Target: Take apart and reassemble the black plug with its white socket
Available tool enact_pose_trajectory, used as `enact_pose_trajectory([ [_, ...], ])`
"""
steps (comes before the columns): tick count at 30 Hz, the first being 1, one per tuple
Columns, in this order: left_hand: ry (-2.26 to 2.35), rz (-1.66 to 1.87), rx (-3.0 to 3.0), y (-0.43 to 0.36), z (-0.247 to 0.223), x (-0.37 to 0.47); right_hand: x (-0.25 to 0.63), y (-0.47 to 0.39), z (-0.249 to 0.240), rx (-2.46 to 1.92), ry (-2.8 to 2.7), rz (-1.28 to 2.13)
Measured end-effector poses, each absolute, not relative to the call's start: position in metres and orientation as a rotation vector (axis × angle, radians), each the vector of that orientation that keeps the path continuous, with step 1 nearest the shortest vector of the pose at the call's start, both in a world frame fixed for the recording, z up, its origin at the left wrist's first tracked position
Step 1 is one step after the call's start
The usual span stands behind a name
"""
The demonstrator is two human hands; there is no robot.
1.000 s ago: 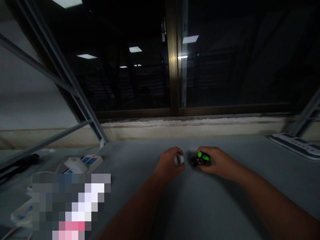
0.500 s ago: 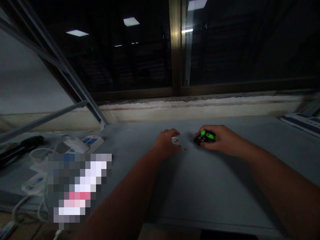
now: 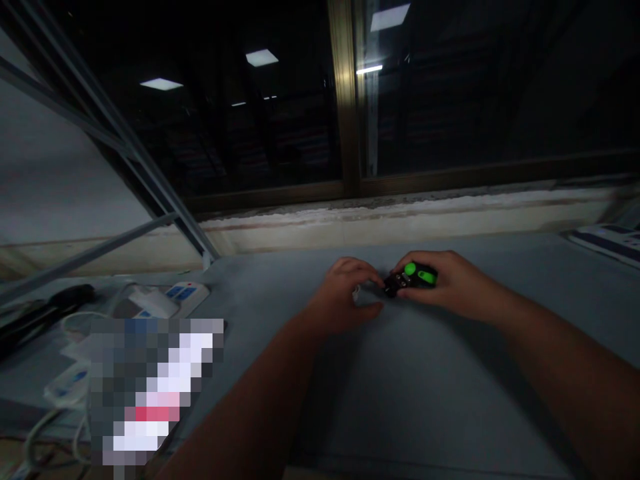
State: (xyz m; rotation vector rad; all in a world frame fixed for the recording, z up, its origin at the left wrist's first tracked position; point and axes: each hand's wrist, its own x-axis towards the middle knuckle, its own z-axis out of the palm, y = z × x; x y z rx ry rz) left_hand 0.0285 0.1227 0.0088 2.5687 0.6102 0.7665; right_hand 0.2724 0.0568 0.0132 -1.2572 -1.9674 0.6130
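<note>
Black-and-green device (image 3: 415,275) lies clasped in the right hand (image 3: 453,283), its dark end just beside the half-curled left hand (image 3: 343,293), which cups a white piece (image 3: 356,292).

Hands (image 3: 340,297) partly curled, arms (image 3: 545,360) outstretched
</note>
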Motion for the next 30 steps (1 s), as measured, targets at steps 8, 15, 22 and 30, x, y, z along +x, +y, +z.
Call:
enact_pose_trajectory([
  [8,0.562,0.867,2.272,0.119,0.004,0.032,0.267,0.053,0.017,-1.156,-1.968,0.641],
  [15,0.523,0.834,2.082,0.116,0.000,0.035,0.267,0.052,0.017,-1.122,-1.917,0.719],
  [22,0.466,0.822,1.962,0.112,0.002,0.038,0.263,0.051,0.017,-1.105,-1.891,0.712],
  [30,0.572,0.934,2.020,0.117,0.000,0.037,0.270,0.052,0.016,-1.171,-1.890,0.593],
])
